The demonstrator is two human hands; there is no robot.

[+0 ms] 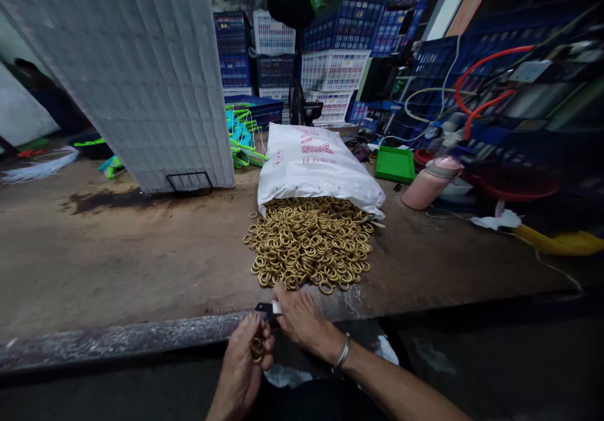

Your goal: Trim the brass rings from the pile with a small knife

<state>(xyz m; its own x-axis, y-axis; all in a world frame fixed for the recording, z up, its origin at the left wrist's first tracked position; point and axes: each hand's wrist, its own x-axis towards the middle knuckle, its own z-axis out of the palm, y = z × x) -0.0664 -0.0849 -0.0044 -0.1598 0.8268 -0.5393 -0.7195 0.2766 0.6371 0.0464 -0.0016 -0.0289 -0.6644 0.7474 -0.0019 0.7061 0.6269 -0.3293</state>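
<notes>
My left hand (241, 361) is curled in front of the table edge, with several gold rings (257, 349) closed in its fingers. My right hand (302, 321), a metal bangle at its wrist, is closed on a small dark flat tool with a white part (265, 308); its exact kind does not show. The tool's dark end points toward my left fingertips. Just beyond my right hand, a heap of gold rings (311, 248) spills onto the tabletop from the open mouth of a white sack (321, 169) with red print.
A tall quilted grey-white panel (179, 81) stands on the table (141, 257) at left. To the right are a pink bottle (431, 185), a green tray (395, 164) and orange hoses (486, 62). Stacked crates (335, 72) line the back. A person (51, 94) is at far left.
</notes>
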